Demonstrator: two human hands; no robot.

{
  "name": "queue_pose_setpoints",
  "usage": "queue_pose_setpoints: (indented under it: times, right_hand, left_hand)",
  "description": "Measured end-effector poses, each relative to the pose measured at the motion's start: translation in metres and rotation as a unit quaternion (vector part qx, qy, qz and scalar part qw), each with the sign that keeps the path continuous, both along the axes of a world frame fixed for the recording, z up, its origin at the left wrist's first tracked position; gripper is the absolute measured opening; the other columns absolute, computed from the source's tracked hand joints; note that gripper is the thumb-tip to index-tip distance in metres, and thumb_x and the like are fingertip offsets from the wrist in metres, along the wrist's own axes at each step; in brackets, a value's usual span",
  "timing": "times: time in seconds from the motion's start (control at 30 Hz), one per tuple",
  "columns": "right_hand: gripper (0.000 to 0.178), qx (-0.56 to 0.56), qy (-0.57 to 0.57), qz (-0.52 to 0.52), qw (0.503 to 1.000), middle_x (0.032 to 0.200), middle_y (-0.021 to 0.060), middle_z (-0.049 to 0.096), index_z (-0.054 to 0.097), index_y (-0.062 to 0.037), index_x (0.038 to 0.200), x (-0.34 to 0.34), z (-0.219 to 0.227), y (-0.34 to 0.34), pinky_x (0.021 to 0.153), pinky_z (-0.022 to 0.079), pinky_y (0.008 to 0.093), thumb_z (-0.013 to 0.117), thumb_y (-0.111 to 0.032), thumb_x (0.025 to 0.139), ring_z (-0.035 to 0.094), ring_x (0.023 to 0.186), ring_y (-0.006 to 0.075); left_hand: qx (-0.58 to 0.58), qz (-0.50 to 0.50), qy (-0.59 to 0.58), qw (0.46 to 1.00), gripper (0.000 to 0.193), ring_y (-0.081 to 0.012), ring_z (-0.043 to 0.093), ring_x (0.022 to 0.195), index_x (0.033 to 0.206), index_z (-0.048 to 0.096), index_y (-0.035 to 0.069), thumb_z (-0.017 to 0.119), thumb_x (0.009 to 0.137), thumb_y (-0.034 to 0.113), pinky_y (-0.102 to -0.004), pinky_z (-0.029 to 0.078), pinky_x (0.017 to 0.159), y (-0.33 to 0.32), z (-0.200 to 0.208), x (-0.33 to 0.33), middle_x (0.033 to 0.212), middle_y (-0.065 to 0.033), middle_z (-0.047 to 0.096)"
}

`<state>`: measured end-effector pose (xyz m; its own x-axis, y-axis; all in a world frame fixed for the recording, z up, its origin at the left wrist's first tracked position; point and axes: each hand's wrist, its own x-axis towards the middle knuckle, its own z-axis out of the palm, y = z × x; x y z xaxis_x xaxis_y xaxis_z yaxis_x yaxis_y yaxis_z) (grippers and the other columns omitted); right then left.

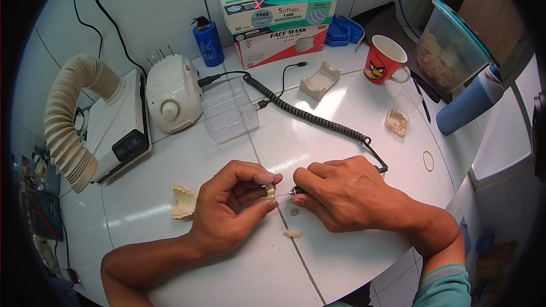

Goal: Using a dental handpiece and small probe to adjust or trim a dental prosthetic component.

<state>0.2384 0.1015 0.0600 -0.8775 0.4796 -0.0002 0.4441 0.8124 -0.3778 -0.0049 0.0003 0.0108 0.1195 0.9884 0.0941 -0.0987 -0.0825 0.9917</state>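
My left hand [230, 204] pinches a small cream-coloured dental piece [271, 191], which looks like a few joined artificial teeth, between thumb and fingertips. In my right hand [347, 193] is a rotary handpiece [297, 190], its thin metal bur pointing left and reaching the dental piece; whether it touches cannot be made out. Just below the tip lie a small round tan piece [294, 212] and a cream row of teeth [293, 233] on the white table. To the left of my left hand rests a cream dental arch model [183, 202], partly hidden by that hand.
A coiled black cord [307, 115] links the handpiece to a white control unit [173, 94]. Left stands a dust extractor hose [74, 113]. Behind are a clear tray [230, 113], stacked boxes [278, 45], a red mug [384, 59], a small teeth case [396, 122] and a blue tumbler [469, 102].
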Motion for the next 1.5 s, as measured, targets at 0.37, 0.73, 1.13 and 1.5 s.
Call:
queue_pose_setpoints:
  times: [0.37, 0.73, 1.13, 1.5]
  right_hand:
    - [0.029, 0.004, 0.013, -0.001, 1.0, 0.08, 0.0131, 0.07, 0.064, -0.0059, 0.105, 0.0017, -0.0024, -0.0003, 0.058, 0.053, 0.0516, 0.067, -0.035, 0.111, 0.074, 0.073, 0.0379]
    - [0.03, -0.005, 0.016, 0.001, 1.0, 0.08, 0.0131, 0.07, 0.064, -0.0059, 0.106, 0.0016, -0.0018, 0.0, 0.058, 0.052, 0.0515, 0.066, -0.035, 0.112, 0.074, 0.074, 0.0377]
    - [0.03, -0.002, 0.022, 0.008, 1.0, 0.08, 0.0132, 0.07, 0.064, -0.0058, 0.106, 0.0022, -0.0022, -0.0002, 0.058, 0.052, 0.0522, 0.066, -0.035, 0.112, 0.074, 0.074, 0.0384]
    - [0.03, -0.003, 0.014, 0.001, 1.0, 0.08, 0.0135, 0.07, 0.064, -0.0057, 0.106, 0.0022, -0.0027, -0.0004, 0.057, 0.052, 0.0521, 0.065, -0.035, 0.112, 0.074, 0.074, 0.0385]
  left_hand:
    - [0.008, -0.001, 0.002, 1.0, 0.04, -0.023, 0.067, 0.141, 0.133, 0.062, 0.002, 0.074, 0.099, -0.016, -0.0351, 0.059, 0.121, 0.0002, 0.0001, 0.0005, 0.137, -0.0104, 0.063]
    - [-0.006, -0.009, -0.007, 1.0, 0.038, -0.0246, 0.067, 0.141, 0.132, 0.061, 0.0, 0.073, 0.099, -0.017, -0.0365, 0.058, 0.123, 0.0011, 0.0027, 0.0007, 0.136, -0.0109, 0.062]
    - [0.005, -0.005, -0.002, 1.0, 0.039, -0.0246, 0.067, 0.141, 0.132, 0.061, 0.001, 0.073, 0.099, -0.017, -0.0363, 0.059, 0.123, 0.0, 0.001, 0.0007, 0.136, -0.0108, 0.061]
    - [-0.002, -0.003, -0.012, 1.0, 0.039, -0.0256, 0.067, 0.141, 0.132, 0.06, 0.0, 0.073, 0.099, -0.017, -0.0365, 0.059, 0.122, -0.0002, 0.0016, 0.0008, 0.135, -0.0109, 0.061]
